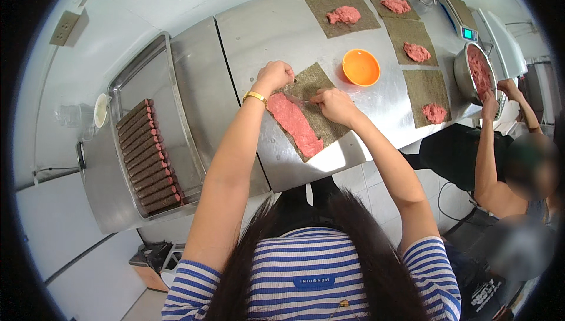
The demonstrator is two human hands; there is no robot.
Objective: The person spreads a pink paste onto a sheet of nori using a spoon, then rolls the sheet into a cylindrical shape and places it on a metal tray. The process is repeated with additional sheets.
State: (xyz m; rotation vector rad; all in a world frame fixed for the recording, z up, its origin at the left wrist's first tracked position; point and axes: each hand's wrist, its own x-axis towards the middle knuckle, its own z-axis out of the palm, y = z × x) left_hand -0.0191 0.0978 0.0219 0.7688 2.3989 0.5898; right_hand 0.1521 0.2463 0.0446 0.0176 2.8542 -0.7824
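A dark green seaweed sheet [321, 118] lies in front of me on the steel table, a band of pink meat paste [296, 125] spread along its left side. My left hand [276, 77] is closed at the sheet's far left edge, its fingertips pinched there. In my right hand [335, 106] is a knife [299, 99] with a thin metal blade. The blade points left over the sheet, its tip at the upper end of the paste. The knife's handle is mostly hidden by my fingers. Beyond my right hand stands an orange bowl [361, 68].
Several seaweed sheets [315, 4] with meat lumps [416, 52] lie behind and right. A metal tray [189, 129] at left holds several seaweed rolls [147, 156]. At right, a co-worker's hands [489, 103] are at a steel bowl [465, 76] of meat, near a scale [468, 33].
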